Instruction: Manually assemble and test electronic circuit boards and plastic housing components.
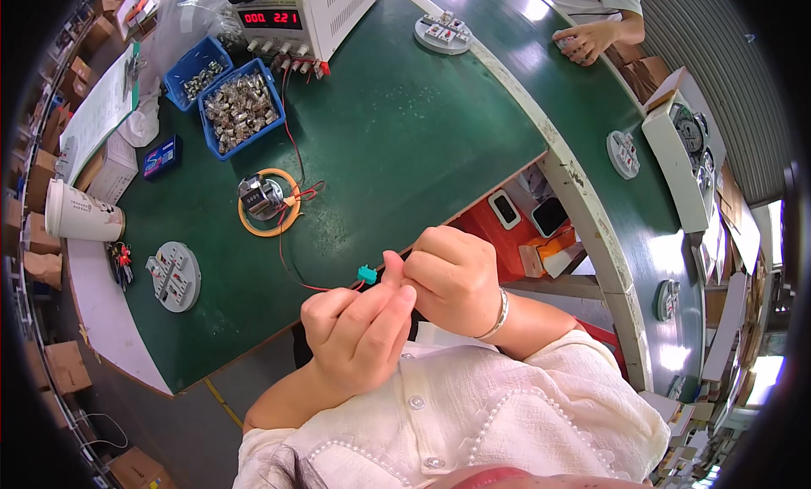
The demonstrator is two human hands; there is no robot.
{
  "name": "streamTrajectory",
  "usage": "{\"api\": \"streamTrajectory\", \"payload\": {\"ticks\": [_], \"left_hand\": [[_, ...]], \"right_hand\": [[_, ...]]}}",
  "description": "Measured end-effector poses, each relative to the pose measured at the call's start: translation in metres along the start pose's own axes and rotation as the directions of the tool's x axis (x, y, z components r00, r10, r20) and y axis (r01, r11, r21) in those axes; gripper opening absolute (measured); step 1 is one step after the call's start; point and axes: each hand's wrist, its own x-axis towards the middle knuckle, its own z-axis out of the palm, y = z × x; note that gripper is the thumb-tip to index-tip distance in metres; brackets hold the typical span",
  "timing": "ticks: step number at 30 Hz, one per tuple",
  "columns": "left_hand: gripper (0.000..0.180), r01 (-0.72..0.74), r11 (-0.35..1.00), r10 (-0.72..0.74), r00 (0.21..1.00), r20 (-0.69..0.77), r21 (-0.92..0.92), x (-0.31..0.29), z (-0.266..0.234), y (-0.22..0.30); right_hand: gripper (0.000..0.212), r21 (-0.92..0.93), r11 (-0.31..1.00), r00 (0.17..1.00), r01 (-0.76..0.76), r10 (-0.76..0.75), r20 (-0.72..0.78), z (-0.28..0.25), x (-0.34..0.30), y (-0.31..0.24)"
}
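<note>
My two hands meet in front of my chest, above the near edge of the green table. Fingers of my left hand (355,337) are bent into a pinch, and a small green wire connector (367,274) with a red wire sticks out beyond them. Right against it, my right hand (456,278) is closed, its fingertips pressed to those of my left. Whatever lies between the fingertips is hidden. From the connector the thin wire runs back to a round metal part (261,197) with a dark block on top, set within an orange ring (277,229).
A white power supply (325,20) with a red display stands at the back. Left of it are a blue bin (269,121) of metal parts, a smaller blue bin (175,87) and a paper cup (83,212). Round white fixtures (173,277) dot the surfaces. Another person's hand (585,41) works far right.
</note>
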Motion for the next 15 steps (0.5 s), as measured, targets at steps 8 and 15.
{"api": "streamTrajectory", "payload": {"ticks": [8, 15], "left_hand": [[0.038, -0.056, 0.996, 0.053, 0.998, -0.039, -0.076, -0.010, -0.017, -0.011], [0.039, 0.047, 0.998, -0.046, 0.999, 0.013, -0.035, 0.007, -0.004, -0.019]], "right_hand": [[0.019, -0.326, 0.911, 0.964, -0.253, 0.264, -0.011, 0.012, 0.097, 0.115], [0.045, -0.650, 0.690, 0.897, -0.318, 0.441, 0.029, 0.029, 0.137, 0.277]]}}
